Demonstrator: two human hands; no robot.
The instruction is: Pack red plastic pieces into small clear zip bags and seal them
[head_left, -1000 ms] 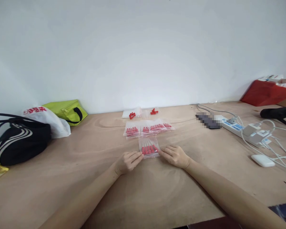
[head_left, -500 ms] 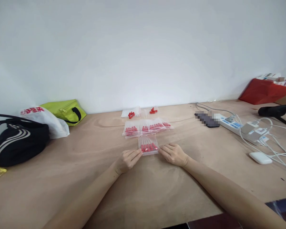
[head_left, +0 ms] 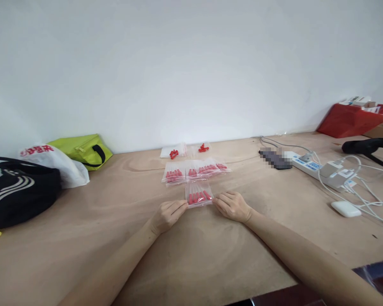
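Observation:
A small clear zip bag (head_left: 199,187) with several red, capsule-like pieces (head_left: 198,197) side by side in it lies on the table in front of me. My left hand (head_left: 168,214) pinches its near left corner. At the near right corner, the fingers of my right hand (head_left: 232,207) are closed on the bag's edge. Just beyond is a row of overlapping filled zip bags (head_left: 175,166) with the same red pieces. Farther back, loose red pieces (head_left: 174,154) rest on a flat zip bag (head_left: 166,151), and a second small pile (head_left: 203,148) sits to its right.
On the left are a black bag (head_left: 25,197), a white plastic bag (head_left: 73,170) and a lime-green bag (head_left: 86,148). To the right lie a phone (head_left: 276,159), a power strip (head_left: 309,165) with cables, a white case (head_left: 346,208) and a red bag (head_left: 347,121).
My left hand has shifted slightly left, and the red pieces in the held bag lie a little straighter. The whole view has turned slightly.

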